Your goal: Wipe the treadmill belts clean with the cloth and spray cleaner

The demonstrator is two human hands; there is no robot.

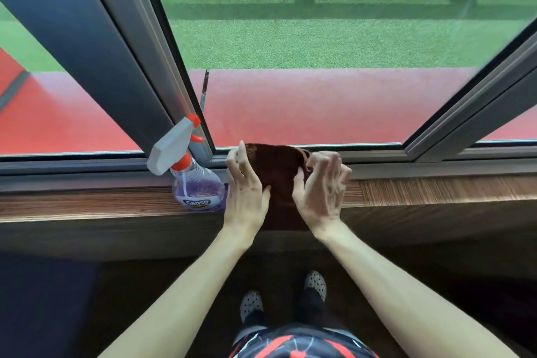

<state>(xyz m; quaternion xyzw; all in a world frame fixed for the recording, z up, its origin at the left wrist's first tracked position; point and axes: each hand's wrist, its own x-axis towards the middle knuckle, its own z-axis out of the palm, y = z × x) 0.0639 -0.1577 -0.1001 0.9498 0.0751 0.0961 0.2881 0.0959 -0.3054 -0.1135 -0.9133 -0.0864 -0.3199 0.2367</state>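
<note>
The wooden sill (436, 192) ran under the window. My 2 hands — left hand (245, 183), right hand (321, 186) — pinched the brown cloth (276, 168) between them. The spray bottle (191, 177) stood just beside my left.

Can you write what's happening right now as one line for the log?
stage: prep at window ledge | left hand and right hand: holding brown cloth | spray bottle: upright, left of cloth, untouched | treadmill: not in view

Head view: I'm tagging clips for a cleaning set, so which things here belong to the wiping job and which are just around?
For the job:
- cloth, dark brown, held up over the sill by the left hand and right hand
- spray bottle, purple liquid, standing on the sill left of the cloth

Just around:
- wooden sill
- window frame
- spotted shoes

No treadmill shows.
</note>
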